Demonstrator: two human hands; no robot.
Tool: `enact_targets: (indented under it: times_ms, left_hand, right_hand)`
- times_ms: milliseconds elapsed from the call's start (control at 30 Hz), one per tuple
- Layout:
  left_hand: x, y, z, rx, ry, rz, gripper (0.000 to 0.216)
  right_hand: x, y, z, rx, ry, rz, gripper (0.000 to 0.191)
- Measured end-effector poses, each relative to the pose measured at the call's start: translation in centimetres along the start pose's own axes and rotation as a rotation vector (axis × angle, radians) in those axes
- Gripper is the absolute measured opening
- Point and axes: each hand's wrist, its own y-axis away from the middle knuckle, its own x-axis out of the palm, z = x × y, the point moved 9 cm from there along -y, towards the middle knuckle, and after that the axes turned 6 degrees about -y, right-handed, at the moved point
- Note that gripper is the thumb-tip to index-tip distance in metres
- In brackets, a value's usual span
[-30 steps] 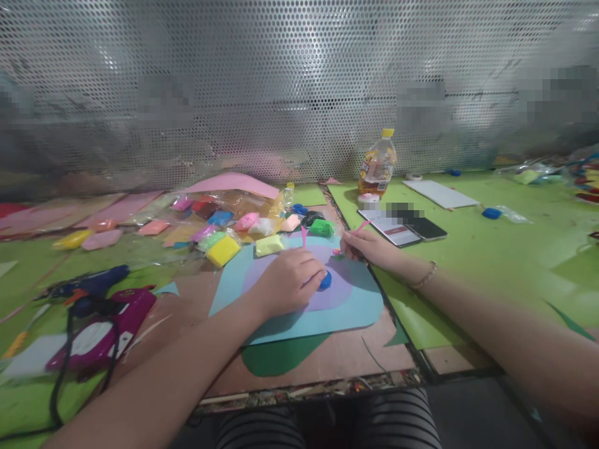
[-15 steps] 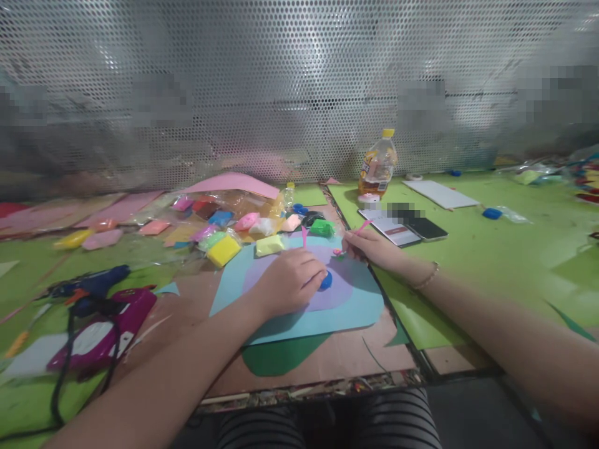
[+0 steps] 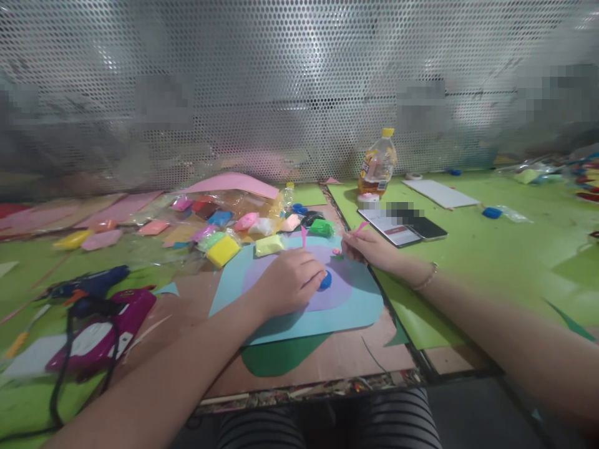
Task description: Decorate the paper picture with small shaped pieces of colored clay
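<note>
My left hand (image 3: 292, 280) rests on the layered light-blue paper (image 3: 360, 305) and purple paper (image 3: 344, 293), its fingers curled and closed at the edge of a round blue piece of clay (image 3: 326, 280). Just beyond its knuckles a pink pointed strip (image 3: 304, 236) shows; whether it touches the hand I cannot tell. My right hand (image 3: 362, 245) is closed in a pinch around a slim pink tool (image 3: 361, 228), whose end sticks out above the fingers. Beside those fingertips lies a tiny pink and green bit (image 3: 337, 252). The fingers hide the tool's lower end.
Bagged coloured clay, such as a yellow pack (image 3: 223, 251) and a green pack (image 3: 322, 227), lies behind the papers. A phone (image 3: 402, 226) and a bottle (image 3: 378, 165) stand at right. Left are a glue gun (image 3: 100, 280) and a corded magenta device (image 3: 126, 324). Dark green paper (image 3: 281, 355) sits in front.
The pink tool in my right hand has tilted slightly. Both hands stay almost in the same place, and the papers and blue clay have not moved.
</note>
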Motion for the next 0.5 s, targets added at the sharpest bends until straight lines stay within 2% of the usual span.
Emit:
enact_targets:
  times_ms: [500]
  left_hand:
    - [0.09,0.00,0.00,0.005,-0.011,0.012,0.031]
  right_hand:
    - [0.24,-0.06,0.17,-0.006,0.021,0.018,0.052]
